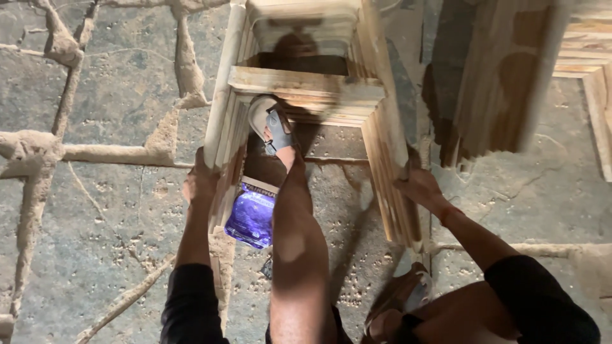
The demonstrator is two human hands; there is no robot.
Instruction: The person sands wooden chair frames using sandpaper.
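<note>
A person grips a stepped wooden frame (pixel 306 89) from both sides on a stone floor (pixel 121 95). The left hand (pixel 201 181) is wrapped around the frame's near left rail, fingers closed on the wood; the right hand (pixel 417 186) clasps the near right rail, its fingers curled over the edge. The frame lies between the two hands and extends away from them, its crosspiece at the far side. A sandalled foot (pixel 273 127) presses on the crosspiece inside the frame, the leg running down the frame's middle. A purple packet (pixel 252 216) lies just inside the left rail, beside the leg. Pale mortar lines cross the grey slabs left of the frame. More stepped wooden frames (pixel 510 76) stand right of it.
</note>
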